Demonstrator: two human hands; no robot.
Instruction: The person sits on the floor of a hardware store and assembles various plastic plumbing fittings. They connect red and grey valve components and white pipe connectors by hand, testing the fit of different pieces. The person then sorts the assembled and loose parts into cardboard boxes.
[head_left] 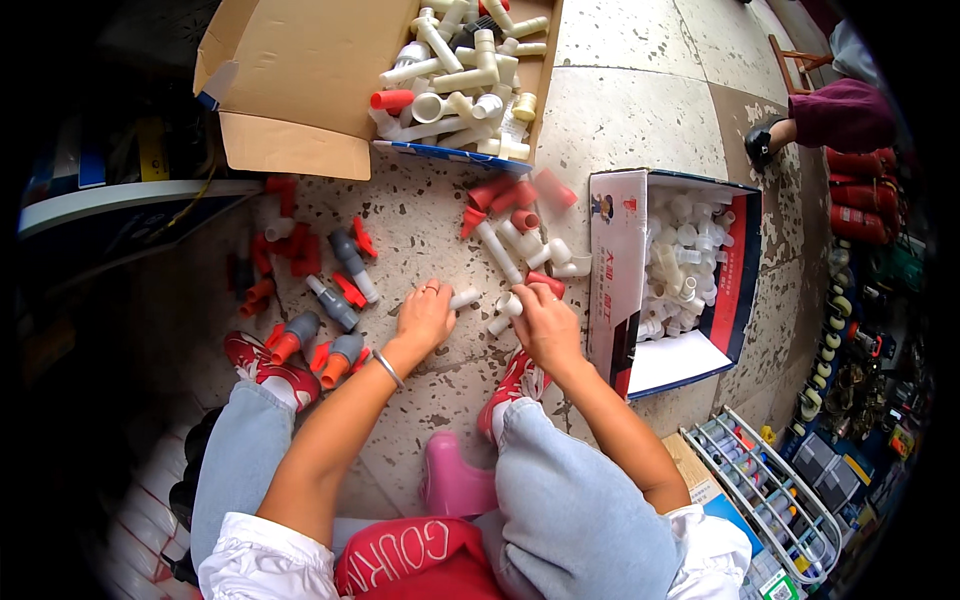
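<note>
Low over the floor, my left hand [427, 315] has its fingers curled, with a short white plastic pipe fitting [465, 298] sticking out at the thumb side. To its right, my right hand [548, 322] pinches a white tee-shaped pipe fitting [508, 305]; the fingers partly cover it. Just beyond the right hand lie a long white pipe piece [497, 252], several white elbows [560, 252] and red fittings [524, 220]. Grey valves with red handles [333, 303] lie in a loose group left of my left hand.
An open cardboard box [300, 60] of mixed white fittings stands at the far side. Another box [612, 290], holding small white fittings, is on the right. A pink stool [455, 475] sits between my legs. A wire rack [770, 490] stands lower right; a person's foot [765, 142] shows upper right.
</note>
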